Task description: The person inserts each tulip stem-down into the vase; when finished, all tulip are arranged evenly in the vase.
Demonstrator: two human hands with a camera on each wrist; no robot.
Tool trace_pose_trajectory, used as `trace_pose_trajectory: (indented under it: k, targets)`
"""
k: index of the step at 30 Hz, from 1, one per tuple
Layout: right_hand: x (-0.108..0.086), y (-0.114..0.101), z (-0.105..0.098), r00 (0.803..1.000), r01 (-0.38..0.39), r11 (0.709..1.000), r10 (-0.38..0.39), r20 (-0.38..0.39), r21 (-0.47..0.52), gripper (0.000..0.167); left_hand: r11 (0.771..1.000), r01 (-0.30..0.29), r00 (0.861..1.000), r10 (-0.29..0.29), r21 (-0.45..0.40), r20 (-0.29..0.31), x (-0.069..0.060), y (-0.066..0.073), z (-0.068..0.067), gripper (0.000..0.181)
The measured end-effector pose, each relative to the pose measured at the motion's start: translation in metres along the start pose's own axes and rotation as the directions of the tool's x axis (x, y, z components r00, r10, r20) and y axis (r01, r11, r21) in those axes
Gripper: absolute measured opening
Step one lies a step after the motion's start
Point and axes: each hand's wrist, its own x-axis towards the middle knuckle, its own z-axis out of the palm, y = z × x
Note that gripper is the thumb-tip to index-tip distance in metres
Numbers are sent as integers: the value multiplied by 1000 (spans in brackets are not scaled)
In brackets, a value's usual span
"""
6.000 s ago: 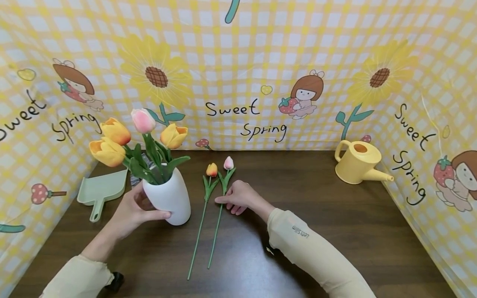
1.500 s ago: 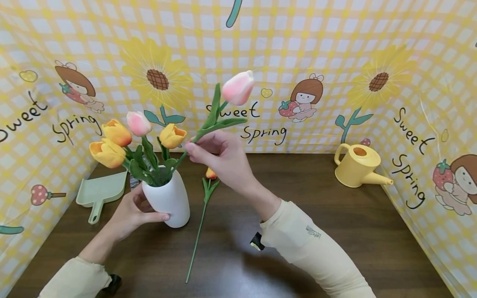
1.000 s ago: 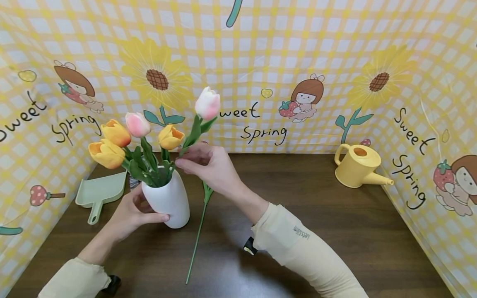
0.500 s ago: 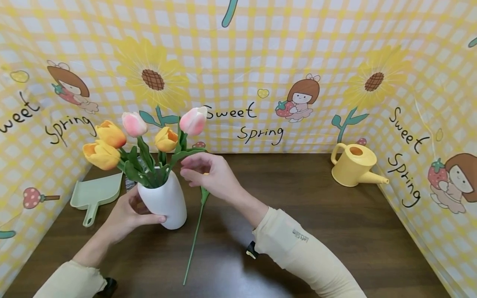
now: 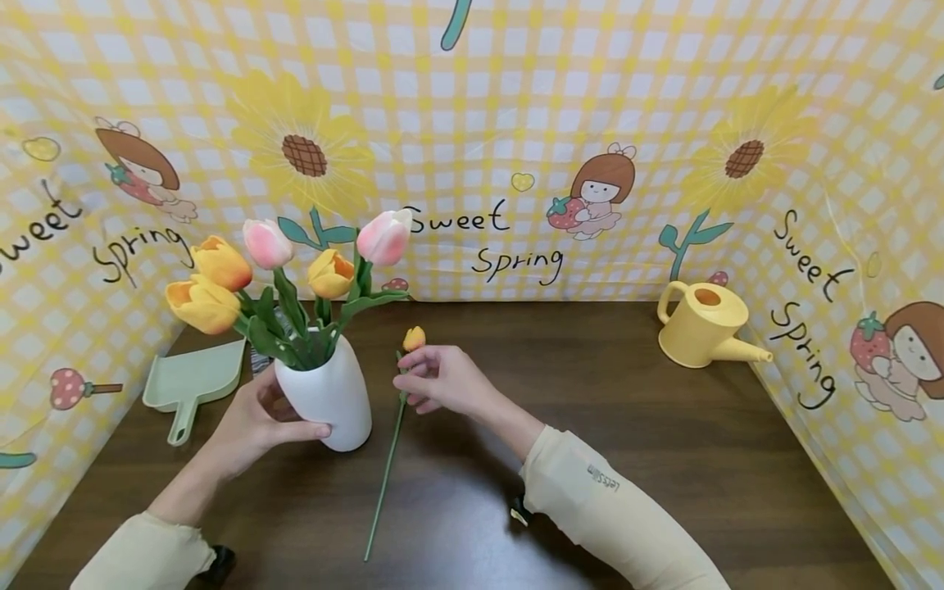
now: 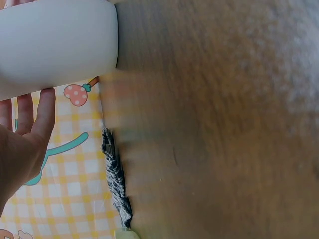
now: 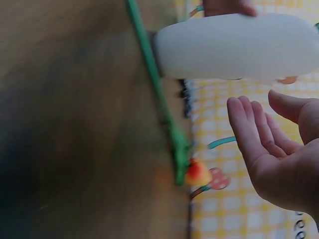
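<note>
My left hand grips the white vase around its side, thumb in front. Yellow-orange tulips and two pink ones stand in the vase. The right-hand pink tulip leans outward. One orange tulip lies on the table to the right of the vase, its thin stem toward me. Over its leaves hovers my right hand, hiding part of them. In the right wrist view that hand has its fingers spread and holds nothing, apart from the blurred orange tulip.
A pale green dustpan lies to the left of the vase. Behind the vase lies a dark striped brush, mostly hidden in the head view. At the back right stands a yellow watering can. Checked cloth walls the table.
The right hand picked up a pink tulip from the table, put it into the vase and let go. It has since moved right and down to the orange tulip. The left hand stays on the vase.
</note>
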Motion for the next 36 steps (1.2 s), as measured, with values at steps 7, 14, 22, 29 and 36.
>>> trace_pose_trajectory:
  k: [7, 14, 22, 29, 36]
  targets:
    - [2, 28, -6, 985, -172, 984, 173, 25, -50, 30, 1000, 6, 1000, -5, -24, 8, 2, -3, 5, 81]
    - [3, 46, -2, 966, -254, 957, 258, 5, -138, 26, 1000, 6, 1000, -5, -31, 13, 4, -6, 8, 82]
    - [11, 51, 10, 959, -281, 923, 280, -44, -264, 26, 1000, 17, 1000, -17, -18, 6, 3, -3, 5, 84]
    - [22, 52, 19, 937, -348, 907, 342, -69, -235, 34, 1000, 22, 1000, -22, -20, 1, 0, 0, -1, 85]
    - [25, 55, 20, 931, -364, 914, 359, -62, -178, 34, 1000, 28, 1000, -28, 0, 3, 0, 0, -1, 82]
